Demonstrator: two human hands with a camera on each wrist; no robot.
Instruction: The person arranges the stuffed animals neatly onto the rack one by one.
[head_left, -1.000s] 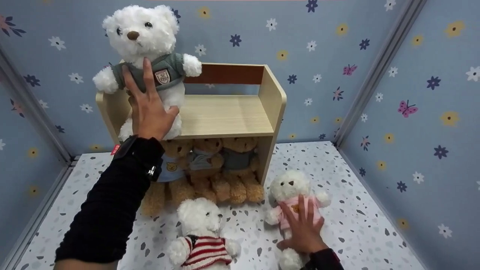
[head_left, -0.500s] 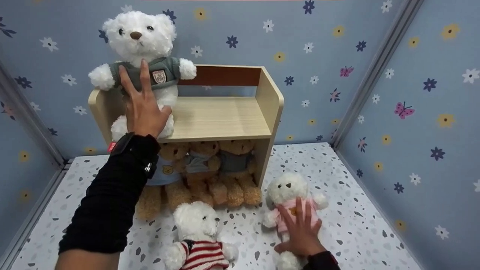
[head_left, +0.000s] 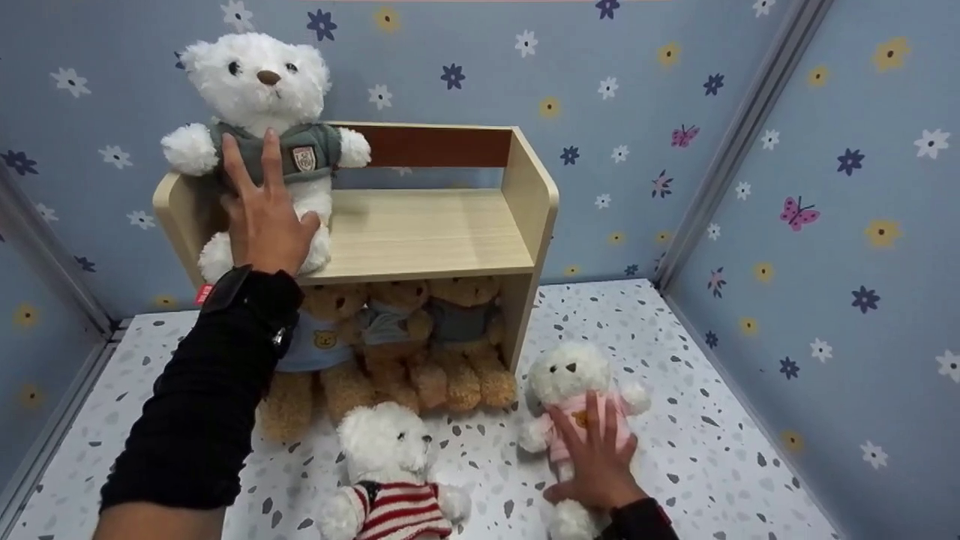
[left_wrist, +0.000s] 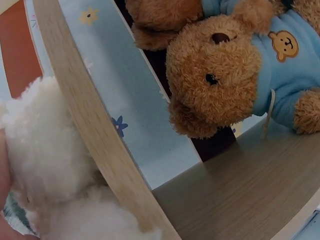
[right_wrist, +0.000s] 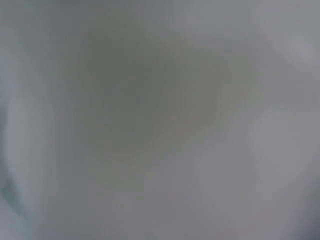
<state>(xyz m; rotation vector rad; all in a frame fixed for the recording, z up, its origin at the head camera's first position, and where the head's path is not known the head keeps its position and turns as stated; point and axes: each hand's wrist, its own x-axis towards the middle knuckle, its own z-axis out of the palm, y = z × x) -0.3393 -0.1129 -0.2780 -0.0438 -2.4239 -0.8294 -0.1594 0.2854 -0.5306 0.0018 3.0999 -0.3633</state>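
Note:
A white bear in a green sweater [head_left: 255, 75] sits upright at the left end of the wooden shelf's top board [head_left: 435, 232]. My left hand [head_left: 262, 217] lies flat on its belly, fingers straight and spread. In the left wrist view its white fur [left_wrist: 45, 145] shows beside the shelf's edge [left_wrist: 95, 130]. On the floor at the right lies a white bear in a pink shirt [head_left: 566, 371], with my right hand [head_left: 596, 454] resting on its body, fingers straight. The right wrist view is a grey blur.
Three brown bears [head_left: 397, 337] sit packed under the shelf; one in a blue shirt [left_wrist: 215, 80] shows in the left wrist view. A white bear in a red-striped sweater [head_left: 386, 450] sits on the speckled floor [head_left: 690, 420] in front. Flowered walls close in on three sides.
The head view has drifted slightly. Both hands stay on their bears, the left on the green-sweater one, the right on the pink one. Nothing was picked up or let go.

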